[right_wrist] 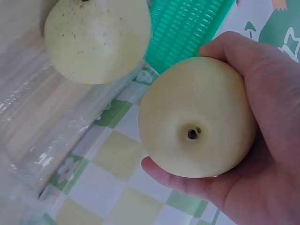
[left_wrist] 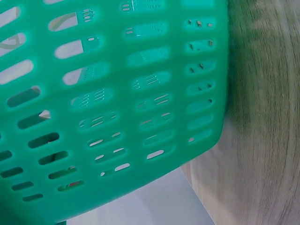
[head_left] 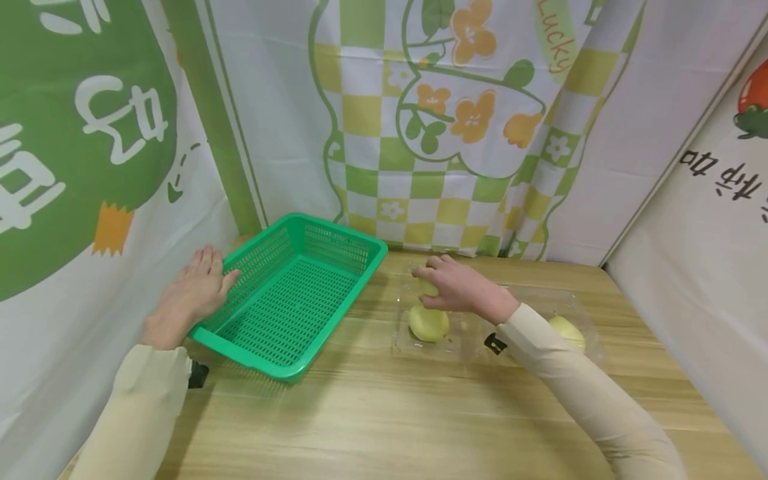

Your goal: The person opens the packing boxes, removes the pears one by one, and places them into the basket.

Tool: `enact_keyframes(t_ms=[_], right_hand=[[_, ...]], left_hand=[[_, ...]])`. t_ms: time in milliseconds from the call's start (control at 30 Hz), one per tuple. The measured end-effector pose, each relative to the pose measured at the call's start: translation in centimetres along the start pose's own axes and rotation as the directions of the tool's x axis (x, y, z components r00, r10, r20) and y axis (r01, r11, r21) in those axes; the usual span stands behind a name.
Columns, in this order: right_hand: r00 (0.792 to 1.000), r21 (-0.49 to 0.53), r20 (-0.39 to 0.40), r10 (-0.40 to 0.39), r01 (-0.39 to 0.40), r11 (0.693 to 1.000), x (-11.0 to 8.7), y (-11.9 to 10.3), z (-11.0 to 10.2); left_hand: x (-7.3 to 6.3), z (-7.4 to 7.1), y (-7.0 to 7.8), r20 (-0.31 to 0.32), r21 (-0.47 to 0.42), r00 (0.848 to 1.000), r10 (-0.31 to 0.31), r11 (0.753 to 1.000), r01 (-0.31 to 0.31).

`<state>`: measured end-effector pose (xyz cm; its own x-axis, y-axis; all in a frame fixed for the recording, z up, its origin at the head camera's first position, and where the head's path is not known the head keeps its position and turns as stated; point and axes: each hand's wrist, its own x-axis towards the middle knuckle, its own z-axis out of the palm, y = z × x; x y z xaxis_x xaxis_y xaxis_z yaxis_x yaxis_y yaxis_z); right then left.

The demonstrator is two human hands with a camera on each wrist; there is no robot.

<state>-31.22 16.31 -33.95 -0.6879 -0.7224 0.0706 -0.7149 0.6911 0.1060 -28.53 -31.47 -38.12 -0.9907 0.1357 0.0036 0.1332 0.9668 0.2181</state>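
My right hand grips a pale yellow pear, its fingers and thumb curled round the sides. In the right wrist view the dark stem end faces the camera. Just below that hand, in the head view, another yellow pear sits in a clear plastic tray. At the left, my left hand lies along the rim of a green perforated basket, fingers straight and thumb over the edge. The basket's slotted wall fills most of the left wrist view, where the hand itself is out of sight.
A further pear stands at the right of the plastic, partly behind my right sleeve. Under everything is a wooden tabletop. A patterned curtain hangs behind, and printed fabric walls close both sides.
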Motion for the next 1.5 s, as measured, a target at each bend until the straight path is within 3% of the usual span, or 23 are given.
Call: enact_keyframes(t_ms=[333,1167,1500], right_hand=[[0.999,0.025,0.038,0.008,-0.009,1.0,1.9,-0.7,-1.0],[0.997,0.046,-0.034,-0.076,0.078,0.996,5.6,-3.0,-2.1],[0.995,0.058,-0.021,-0.1,0.101,0.993,7.6,-4.3,-3.0]], left_hand=[[0.0,0.0,0.1,0.011,-0.007,1.0,-0.002,1.0,0.002],[-0.1,-0.1,-0.1,0.004,-0.028,1.0,0.0,1.0,0.0],[0.0,0.0,-0.2,0.005,-0.007,1.0,0.005,1.0,-0.005]])
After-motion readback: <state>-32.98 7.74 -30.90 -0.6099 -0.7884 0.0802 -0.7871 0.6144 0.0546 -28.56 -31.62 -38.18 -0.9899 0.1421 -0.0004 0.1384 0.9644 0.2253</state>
